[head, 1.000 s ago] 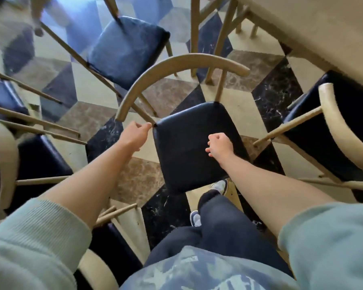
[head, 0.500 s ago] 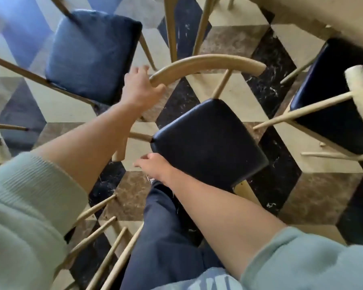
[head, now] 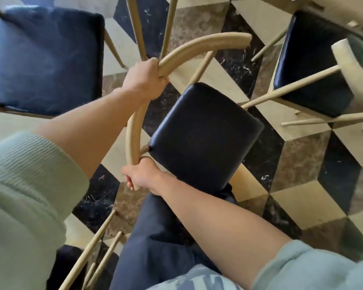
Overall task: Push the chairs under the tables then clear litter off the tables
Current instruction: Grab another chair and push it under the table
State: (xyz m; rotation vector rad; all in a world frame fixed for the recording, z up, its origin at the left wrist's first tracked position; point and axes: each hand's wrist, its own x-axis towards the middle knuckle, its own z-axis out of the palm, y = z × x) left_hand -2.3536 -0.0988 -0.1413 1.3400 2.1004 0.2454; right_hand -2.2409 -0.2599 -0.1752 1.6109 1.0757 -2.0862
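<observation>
A chair (head: pixel 203 130) with a black padded seat and a curved pale wooden backrest (head: pixel 201 46) stands right below me on the patterned floor. My left hand (head: pixel 144 80) is wrapped around the middle of the backrest's curve. My right hand (head: pixel 142 175) grips the near end of the same rail, beside the seat's corner. Part of a pale table (head: pixel 340 9) shows at the top right, its top out of sight, so no litter is visible.
A second black-seated chair (head: pixel 314 65) sits tucked partly under the table at the right. A blue-cushioned chair (head: pixel 44 59) stands at the upper left. Wooden chair legs (head: pixel 96 252) lie close at the lower left. My dark-trousered leg (head: pixel 161 237) is beside the held chair.
My right hand left the seat's front edge and closed on the near end of the backrest. My left hand tightened its hold on the rail. The chair has turned and sits closer to the right-hand chair.
</observation>
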